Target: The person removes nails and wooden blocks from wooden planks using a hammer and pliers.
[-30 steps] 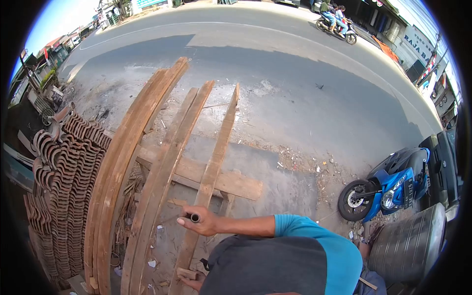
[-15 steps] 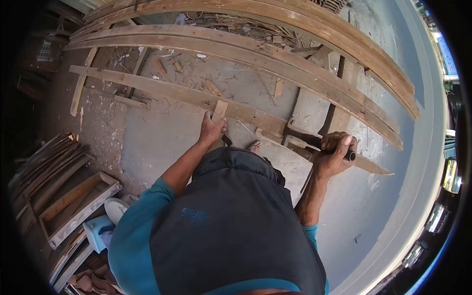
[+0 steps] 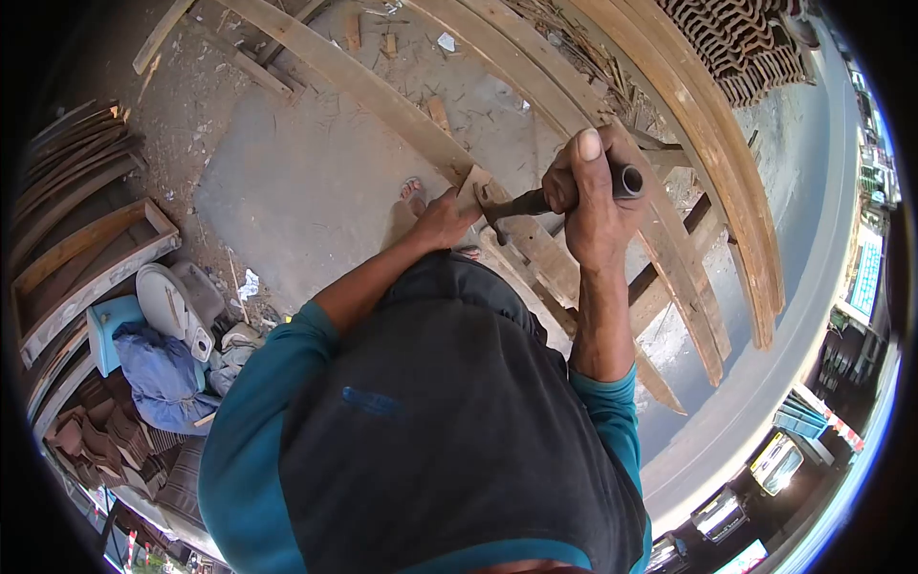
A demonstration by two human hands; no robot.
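My right hand (image 3: pixel 598 206) is closed around the dark tubular handle of a hammer (image 3: pixel 521 205), its hollow end showing beyond my thumb. The hammer's head is at a short wooden piece (image 3: pixel 469 194); whether they touch I cannot tell. My left hand (image 3: pixel 444 222) grips that short piece, fingers partly hidden behind it. The piece meets a long, narrow wooden plank (image 3: pixel 373 96) that runs diagonally from upper left to lower right in front of my body.
Long boards (image 3: pixel 708 115) lie at the right on crosswise supports. Stacked roof tiles (image 3: pixel 736 43) stand at top right. To the left are a wooden frame (image 3: pixel 96 277), curved wood strips (image 3: pixel 67 182) and a blue cloth (image 3: pixel 163 373). Wood scraps litter the floor.
My view has turned, so the boards slant more steeply. The hammer has come left, from beside the plank's right part to the short wooden piece. My left hand still grips that piece.
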